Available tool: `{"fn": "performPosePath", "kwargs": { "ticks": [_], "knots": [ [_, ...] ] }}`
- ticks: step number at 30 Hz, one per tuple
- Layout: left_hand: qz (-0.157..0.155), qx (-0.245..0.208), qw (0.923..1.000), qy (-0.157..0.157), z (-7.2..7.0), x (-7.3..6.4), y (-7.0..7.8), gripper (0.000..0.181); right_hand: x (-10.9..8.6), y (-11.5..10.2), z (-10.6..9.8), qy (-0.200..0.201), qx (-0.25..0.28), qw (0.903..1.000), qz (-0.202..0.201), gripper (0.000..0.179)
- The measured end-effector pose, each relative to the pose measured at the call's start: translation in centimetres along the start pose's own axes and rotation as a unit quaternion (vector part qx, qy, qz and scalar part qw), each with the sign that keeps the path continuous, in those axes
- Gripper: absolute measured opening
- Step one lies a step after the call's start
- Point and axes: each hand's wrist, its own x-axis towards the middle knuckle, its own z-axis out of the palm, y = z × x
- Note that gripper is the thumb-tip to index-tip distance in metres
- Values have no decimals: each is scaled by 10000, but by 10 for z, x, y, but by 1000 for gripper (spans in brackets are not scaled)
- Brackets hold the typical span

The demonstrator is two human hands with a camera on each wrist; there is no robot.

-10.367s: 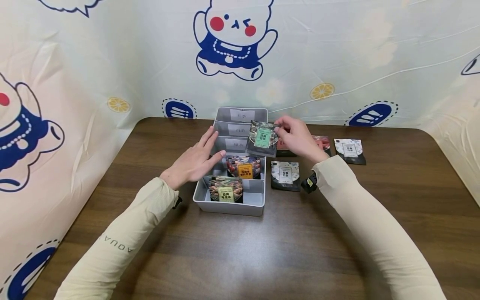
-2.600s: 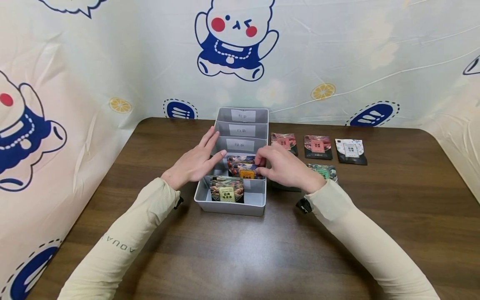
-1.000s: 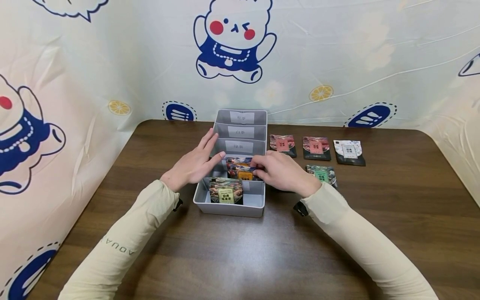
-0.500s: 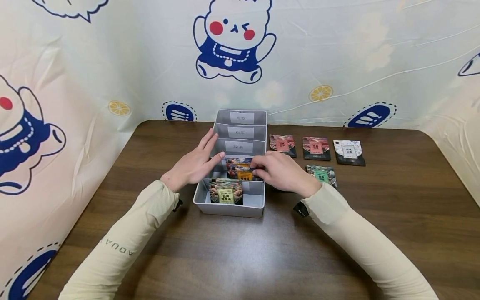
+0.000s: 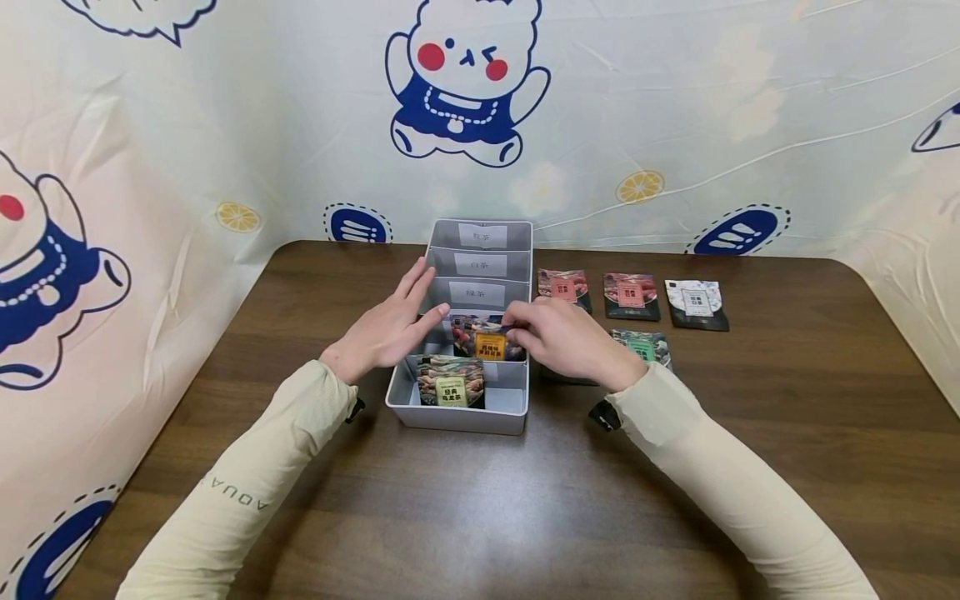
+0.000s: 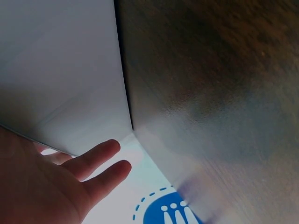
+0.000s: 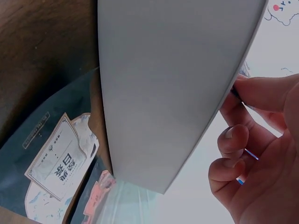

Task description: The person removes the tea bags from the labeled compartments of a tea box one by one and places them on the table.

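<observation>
- The orange-label sachet (image 5: 490, 340), in the fourth compartment from the back, is pinched at its two-o'clock corner by the right hand (image 5: 558, 333); thumb and bent fingers are clamped together just over the rim, a dark sliver caught between the tips in the right wrist view.
- That corner hold was presumably chosen so the printed face is left uncovered — and the fingers are spared the tight compartment.
- The left hand (image 5: 386, 329) is laid at the gray box's (image 5: 456, 419) nine-o'clock wall, fingers straight and spread apart, nothing gripped; a brace against sliding seems likely.
- In the front compartment, a yellow-green-label sachet (image 5: 452, 385) is propped toward nine o'clock, with spare width left at its three o'clock.
- Toward twelve, the three rear compartments are marked by paper labels (image 5: 482, 236); their floors are hidden.
- Beyond the box, between two and three o'clock, a red-label sachet (image 5: 564, 286) and its twin (image 5: 632, 293) are laid flat, with a white-label sachet (image 5: 696, 302) farther out at three.
- Just past three, a green-label sachet (image 5: 643, 346) is partly covered by the right wrist; a second white-label sachet (image 7: 58, 163) is set close beside the box wall, narrowing the room there.
- Movement is bounded at twelve by the printed cloth (image 5: 592, 125) — the widest room is offered by the table (image 5: 480, 508) at six.
</observation>
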Motion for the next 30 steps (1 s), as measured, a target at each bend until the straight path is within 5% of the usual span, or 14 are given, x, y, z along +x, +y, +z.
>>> {"fn": "performPosePath", "kwargs": {
  "ticks": [21,30],
  "knots": [
    [56,23,10000,-35,0,0,-2,79,-4,1,-11,320,419,9986,-12,12],
    [60,13,10000,-25,0,0,-2,79,-5,4,-15,595,1116,9916,280,9]
  ]
}}
